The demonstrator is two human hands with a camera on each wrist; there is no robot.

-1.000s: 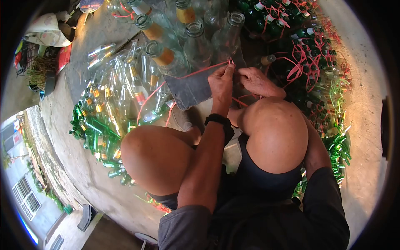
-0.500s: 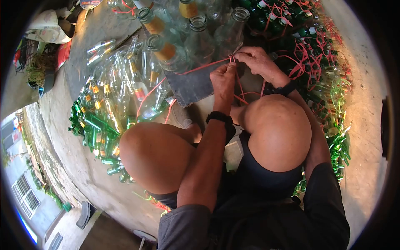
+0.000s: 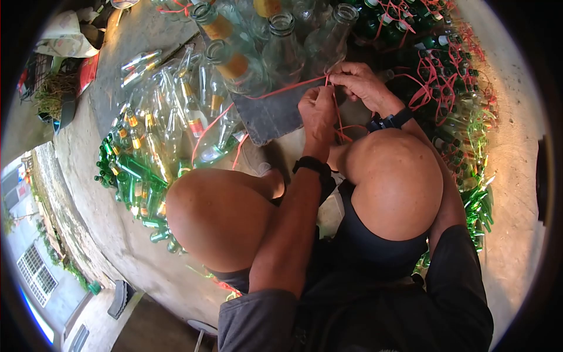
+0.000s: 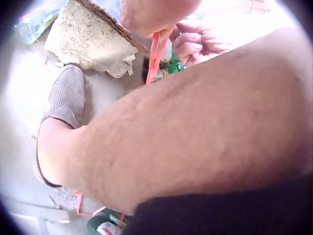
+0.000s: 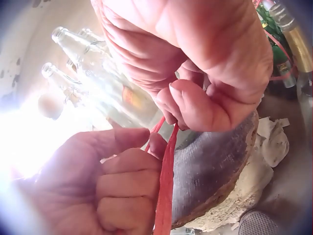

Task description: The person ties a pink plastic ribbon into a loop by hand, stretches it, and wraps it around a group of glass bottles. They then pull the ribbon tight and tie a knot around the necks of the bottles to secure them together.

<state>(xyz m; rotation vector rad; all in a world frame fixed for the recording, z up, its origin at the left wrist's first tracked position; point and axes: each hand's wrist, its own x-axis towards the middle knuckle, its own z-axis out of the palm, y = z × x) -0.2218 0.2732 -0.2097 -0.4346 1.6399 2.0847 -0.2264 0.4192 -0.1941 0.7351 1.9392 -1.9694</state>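
Observation:
Red plastic twine (image 3: pixel 285 90) runs along the front of a group of clear glass bottles (image 3: pixel 282 53) on a dark board (image 3: pixel 268 121). At its right end the left hand (image 3: pixel 318 112) pinches the twine between thumb and fingers. Just above and to the right, the right hand (image 3: pixel 366 88) pinches it too. The right wrist view shows both hands close together, the right hand (image 5: pixel 195 73) over the left hand (image 5: pixel 117 181), with a red strand (image 5: pixel 166 186) hanging between them. In the left wrist view, two strands (image 4: pixel 154 58) drop from the left hand (image 4: pixel 159 14).
Loose clear and green bottles (image 3: pixel 153 144) lie on the floor at the left. Green bottles tangled with red twine (image 3: pixel 431 88) stand at the right. Both bare knees flank the forearms, and a shoe (image 4: pixel 67 93) rests beside the board.
The right hand has risen from beside the right knee to the twine above the left hand and pinches it. The left hand has shifted slightly right, and the view has moved a little.

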